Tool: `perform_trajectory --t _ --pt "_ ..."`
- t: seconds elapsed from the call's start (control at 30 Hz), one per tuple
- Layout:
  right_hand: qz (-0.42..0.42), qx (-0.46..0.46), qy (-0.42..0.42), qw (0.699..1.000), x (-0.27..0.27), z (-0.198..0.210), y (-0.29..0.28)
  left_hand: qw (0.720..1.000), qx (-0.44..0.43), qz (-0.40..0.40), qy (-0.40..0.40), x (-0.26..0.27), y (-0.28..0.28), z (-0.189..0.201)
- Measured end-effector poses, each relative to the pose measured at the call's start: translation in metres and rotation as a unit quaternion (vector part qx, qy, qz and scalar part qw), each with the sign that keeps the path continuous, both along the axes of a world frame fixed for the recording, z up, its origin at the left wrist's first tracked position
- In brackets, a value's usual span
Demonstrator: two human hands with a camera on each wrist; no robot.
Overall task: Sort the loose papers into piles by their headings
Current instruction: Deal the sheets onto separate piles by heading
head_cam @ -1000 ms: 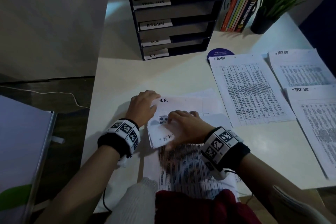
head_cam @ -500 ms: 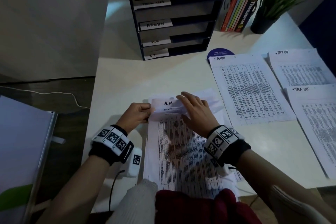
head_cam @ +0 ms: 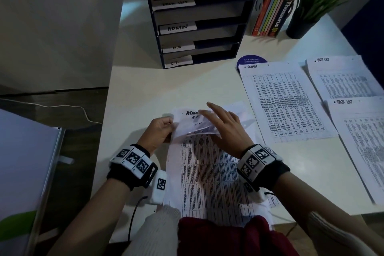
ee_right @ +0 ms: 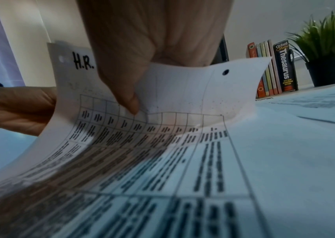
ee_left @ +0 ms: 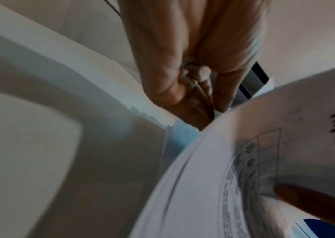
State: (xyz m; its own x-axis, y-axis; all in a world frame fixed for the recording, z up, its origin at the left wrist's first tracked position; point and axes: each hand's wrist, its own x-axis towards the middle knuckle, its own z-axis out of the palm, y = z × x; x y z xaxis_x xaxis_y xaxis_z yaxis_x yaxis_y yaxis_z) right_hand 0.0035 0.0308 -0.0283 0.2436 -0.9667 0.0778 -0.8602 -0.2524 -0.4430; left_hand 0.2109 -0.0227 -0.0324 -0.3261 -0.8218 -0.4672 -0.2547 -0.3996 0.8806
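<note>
White sheets headed ADMIN (head_cam: 284, 100) and TASK LIST (head_cam: 342, 77) are lying sorted while the left hand (head_cam: 161, 131) is pinching the unsorted stack (head_cam: 207, 172), the right hand (head_cam: 226, 127) spreading flat to fan its headings.

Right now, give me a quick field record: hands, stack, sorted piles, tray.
left hand: pinches left edge of lifted sheets
right hand: fingers straight, fanning sheet tops
stack: near desk edge, H.R. and ADMIN headings showing
ADMIN pile: right of stack, flat
TASK LIST piles: far right, two
tray: back of desk, four labelled slots
</note>
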Motion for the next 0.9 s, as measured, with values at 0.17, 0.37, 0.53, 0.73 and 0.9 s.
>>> perform_trajectory --t 0.17,0.37,0.53,0.73,0.9 --pt "0.045 -0.108 0.032 0.993 0.002 -0.003 0.018 0.996 -0.046 0.055 -0.055 -0.005 0.002 -0.007" --pt "0.032 -0.123 0.021 0.992 0.012 -0.001 0.022 0.958 -0.194 0.001 -0.212 -0.018 0.014 -0.006" --pt "-0.015 -0.058 0.077 0.995 0.023 0.007 0.010 0.941 -0.236 -0.049 -0.239 -0.018 0.020 -0.010" --pt "-0.028 0.097 0.102 0.990 0.021 0.021 0.006 0.916 -0.283 -0.142 -0.248 -0.016 0.028 -0.004" --pt "-0.027 0.142 0.071 0.987 0.016 0.029 0.007 0.914 -0.266 -0.144 -0.270 -0.021 0.036 0.001"
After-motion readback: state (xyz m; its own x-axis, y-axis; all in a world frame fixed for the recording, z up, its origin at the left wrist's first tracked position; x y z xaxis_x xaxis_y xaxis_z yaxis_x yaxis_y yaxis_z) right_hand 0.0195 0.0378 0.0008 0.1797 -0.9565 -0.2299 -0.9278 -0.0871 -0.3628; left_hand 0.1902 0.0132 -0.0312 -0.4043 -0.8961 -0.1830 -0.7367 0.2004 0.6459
